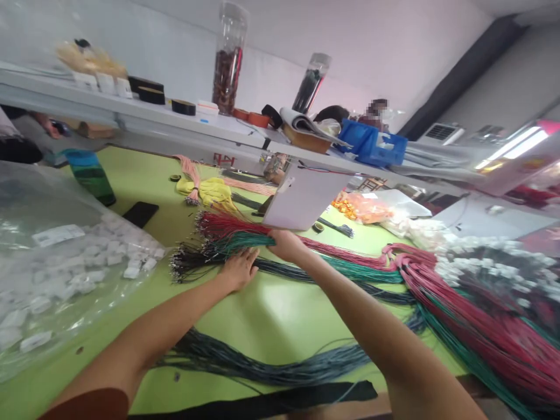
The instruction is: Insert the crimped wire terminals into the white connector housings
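My left hand lies flat across the bundle of black wires, fingers stretched out and somewhat apart. Just right of it, my right hand is closed round the bundle of green wires. Behind both hands runs a bundle of red wires. All three bundles have small metal tips at their left ends. Farther right the wires gather and hang toward the table's near right edge, with white connectors at one end. Closer to me, a loose grey-black wire bundle stretches across the green table.
A clear bag of white connectors covers the left side. Near it are a phone and a green bottle. A white upright panel stands behind my hands. The shelf above carries tape rolls, tubes and blue bins.
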`<control>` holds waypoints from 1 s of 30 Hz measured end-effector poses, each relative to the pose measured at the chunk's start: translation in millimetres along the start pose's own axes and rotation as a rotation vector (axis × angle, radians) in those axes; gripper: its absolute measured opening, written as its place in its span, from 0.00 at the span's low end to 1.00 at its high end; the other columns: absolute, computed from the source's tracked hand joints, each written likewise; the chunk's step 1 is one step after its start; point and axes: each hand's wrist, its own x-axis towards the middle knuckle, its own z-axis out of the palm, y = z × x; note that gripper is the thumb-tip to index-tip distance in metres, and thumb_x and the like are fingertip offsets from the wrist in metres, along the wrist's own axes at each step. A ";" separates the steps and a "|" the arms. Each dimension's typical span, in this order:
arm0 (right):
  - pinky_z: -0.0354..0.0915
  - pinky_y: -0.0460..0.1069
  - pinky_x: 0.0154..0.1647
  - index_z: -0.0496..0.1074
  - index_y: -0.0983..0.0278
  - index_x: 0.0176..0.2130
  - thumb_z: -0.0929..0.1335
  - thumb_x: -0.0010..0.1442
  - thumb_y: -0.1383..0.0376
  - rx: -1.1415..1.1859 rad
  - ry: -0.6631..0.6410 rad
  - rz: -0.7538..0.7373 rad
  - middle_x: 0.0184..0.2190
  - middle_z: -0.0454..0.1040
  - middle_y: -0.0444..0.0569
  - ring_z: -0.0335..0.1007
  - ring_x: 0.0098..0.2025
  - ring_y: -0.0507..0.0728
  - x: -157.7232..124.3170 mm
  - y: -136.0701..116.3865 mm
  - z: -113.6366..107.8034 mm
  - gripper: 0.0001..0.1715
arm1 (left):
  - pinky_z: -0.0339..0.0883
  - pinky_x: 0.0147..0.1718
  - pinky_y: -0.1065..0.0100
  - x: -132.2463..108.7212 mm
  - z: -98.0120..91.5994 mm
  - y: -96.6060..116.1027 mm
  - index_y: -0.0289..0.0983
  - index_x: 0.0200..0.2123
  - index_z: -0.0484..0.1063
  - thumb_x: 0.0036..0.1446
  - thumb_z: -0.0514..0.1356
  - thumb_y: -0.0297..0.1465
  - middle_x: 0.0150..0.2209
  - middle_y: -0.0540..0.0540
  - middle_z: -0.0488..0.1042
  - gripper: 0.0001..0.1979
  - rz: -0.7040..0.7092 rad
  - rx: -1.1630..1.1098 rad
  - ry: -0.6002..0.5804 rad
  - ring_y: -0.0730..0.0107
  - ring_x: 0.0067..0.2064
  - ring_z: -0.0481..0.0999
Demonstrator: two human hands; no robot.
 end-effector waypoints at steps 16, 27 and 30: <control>0.53 0.44 0.24 0.67 0.64 0.25 0.66 0.60 0.61 0.123 -0.006 0.083 0.19 0.65 0.43 0.58 0.23 0.50 -29.6 -4.3 20.4 0.14 | 0.71 0.44 0.54 28.7 1.8 -14.7 0.37 0.52 0.67 0.61 0.58 0.34 0.52 0.41 0.70 0.16 0.226 -0.109 -0.046 0.60 0.47 0.74; 0.58 0.45 0.26 0.69 0.63 0.32 0.57 0.65 0.57 0.087 0.122 0.123 0.23 0.67 0.45 0.60 0.25 0.52 -56.1 12.2 -33.2 0.18 | 0.70 0.44 0.54 55.9 9.6 -31.9 0.36 0.52 0.67 0.61 0.58 0.35 0.52 0.41 0.70 0.17 -0.021 -0.088 -0.016 0.60 0.47 0.73; 0.55 0.45 0.21 0.68 0.62 0.25 0.64 0.61 0.55 0.082 0.005 0.100 0.17 0.65 0.43 0.57 0.19 0.51 -51.9 -0.7 -14.7 0.18 | 0.70 0.44 0.53 53.3 11.9 -34.3 0.36 0.52 0.67 0.61 0.58 0.35 0.52 0.41 0.70 0.17 -0.023 -0.080 -0.012 0.59 0.47 0.73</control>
